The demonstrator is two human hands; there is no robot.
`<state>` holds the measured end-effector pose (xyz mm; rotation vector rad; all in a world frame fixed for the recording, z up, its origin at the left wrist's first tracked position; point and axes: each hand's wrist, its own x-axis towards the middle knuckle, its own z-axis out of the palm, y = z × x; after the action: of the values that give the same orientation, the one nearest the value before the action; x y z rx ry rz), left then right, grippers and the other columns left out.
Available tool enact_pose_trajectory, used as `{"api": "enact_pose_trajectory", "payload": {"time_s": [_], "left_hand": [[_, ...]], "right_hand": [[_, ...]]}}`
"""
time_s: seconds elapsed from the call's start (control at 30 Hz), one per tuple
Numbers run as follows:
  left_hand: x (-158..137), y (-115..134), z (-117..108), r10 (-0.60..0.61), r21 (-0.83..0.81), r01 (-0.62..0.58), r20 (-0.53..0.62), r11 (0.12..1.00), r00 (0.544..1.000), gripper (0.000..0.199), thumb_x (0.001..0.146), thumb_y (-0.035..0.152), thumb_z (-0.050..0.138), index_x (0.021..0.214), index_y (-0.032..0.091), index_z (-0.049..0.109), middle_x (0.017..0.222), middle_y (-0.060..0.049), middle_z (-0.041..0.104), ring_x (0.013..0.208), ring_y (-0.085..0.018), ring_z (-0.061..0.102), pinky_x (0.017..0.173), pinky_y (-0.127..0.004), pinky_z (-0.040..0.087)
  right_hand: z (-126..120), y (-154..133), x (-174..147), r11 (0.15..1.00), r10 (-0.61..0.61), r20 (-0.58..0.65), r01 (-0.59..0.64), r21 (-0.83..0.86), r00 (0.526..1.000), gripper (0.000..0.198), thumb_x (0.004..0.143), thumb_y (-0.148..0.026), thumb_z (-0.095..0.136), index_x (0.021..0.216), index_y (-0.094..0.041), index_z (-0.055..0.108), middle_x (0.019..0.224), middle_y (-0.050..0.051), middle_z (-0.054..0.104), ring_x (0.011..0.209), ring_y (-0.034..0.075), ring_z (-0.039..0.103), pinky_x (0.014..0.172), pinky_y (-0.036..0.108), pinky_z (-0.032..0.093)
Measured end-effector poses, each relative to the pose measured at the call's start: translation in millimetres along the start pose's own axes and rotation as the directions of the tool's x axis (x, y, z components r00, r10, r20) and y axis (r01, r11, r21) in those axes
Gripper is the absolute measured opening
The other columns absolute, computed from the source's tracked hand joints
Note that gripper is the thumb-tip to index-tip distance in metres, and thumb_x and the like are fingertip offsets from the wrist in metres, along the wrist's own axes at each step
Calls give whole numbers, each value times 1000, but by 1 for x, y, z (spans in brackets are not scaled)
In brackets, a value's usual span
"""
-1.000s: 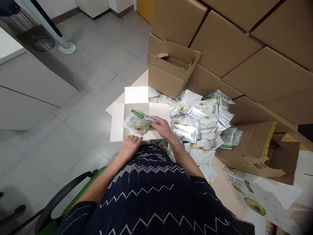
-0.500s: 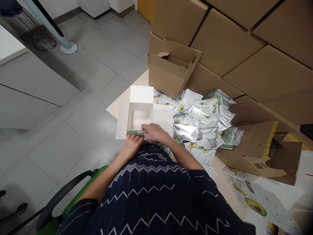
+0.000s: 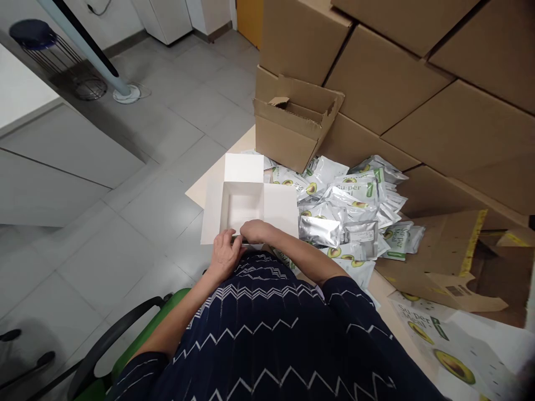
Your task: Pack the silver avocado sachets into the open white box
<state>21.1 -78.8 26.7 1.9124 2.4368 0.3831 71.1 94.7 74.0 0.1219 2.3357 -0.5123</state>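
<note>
A white carton box (image 3: 244, 203) stands open at the near corner of the table, its flaps spread out. My right hand (image 3: 256, 230) is at the box's near wall, fingers closed on a silver-green avocado pouch (image 3: 235, 238). Only a thin edge of the pouch shows between my hands. My left hand (image 3: 224, 253) grips the near flap of the box right beside it. The inside of the box that I can see is bare white. A heap of the same pouches (image 3: 355, 203) lies on the table just right of the box.
A small open cardboard box (image 3: 292, 120) stands behind the heap, against a wall of stacked brown cartons (image 3: 418, 83). Flattened cardboard (image 3: 443, 262) and printed avocado sheets (image 3: 451, 356) lie at the right. A green chair (image 3: 125, 345) and a fan stand (image 3: 125, 92) are on the tiled floor.
My right hand turned the pouch from flat over the box to edge-on, then lowered it at the near wall until almost hidden. My left hand stayed on the near flap.
</note>
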Motion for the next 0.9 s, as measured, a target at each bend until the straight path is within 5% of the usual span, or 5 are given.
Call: {"api": "enact_pose_trajectory", "payload": {"time_s": [0.33,0.47,0.63,0.73,0.9], "left_hand": [[8,-4,-2,162,25,-163,57,986,985,21,98,29,52,110,16,64,97,-10,72,86,-25,62,78,-40,41],[4,-8,-8,193,19,-197,138,980,971,15,95,15,52,90,20,65,83,-6,70,81,-23,60,77,-38,38],[-15,-21,-17,178,39,-186,163,982,970,19,92,10,51,81,20,63,78,-4,66,81,-22,59,79,-37,37],[-24,-24,-21,170,9,-174,161,985,972,18,92,9,51,86,20,64,85,-5,69,87,-22,61,84,-38,38],[-31,-25,-22,163,-30,-160,140,987,977,21,93,8,50,94,21,66,96,-6,72,107,-25,62,94,-43,37]], "right_hand": [[-15,10,-41,974,-211,4,210,87,977,27,91,-23,53,98,-9,75,99,15,75,85,21,67,70,29,44],[-27,46,-78,721,-302,-313,431,543,900,28,91,-33,58,106,-15,73,103,9,75,89,15,68,78,26,49],[-25,119,-70,356,434,-648,541,762,626,38,89,-51,56,100,-17,69,94,7,74,69,13,67,65,26,52],[-15,156,-24,475,671,-542,269,838,505,21,88,-35,58,86,-17,69,85,5,73,74,15,67,69,25,51],[-5,181,52,521,762,-279,-299,799,584,19,84,-28,64,84,-11,72,93,15,74,98,23,67,81,25,47]]}}
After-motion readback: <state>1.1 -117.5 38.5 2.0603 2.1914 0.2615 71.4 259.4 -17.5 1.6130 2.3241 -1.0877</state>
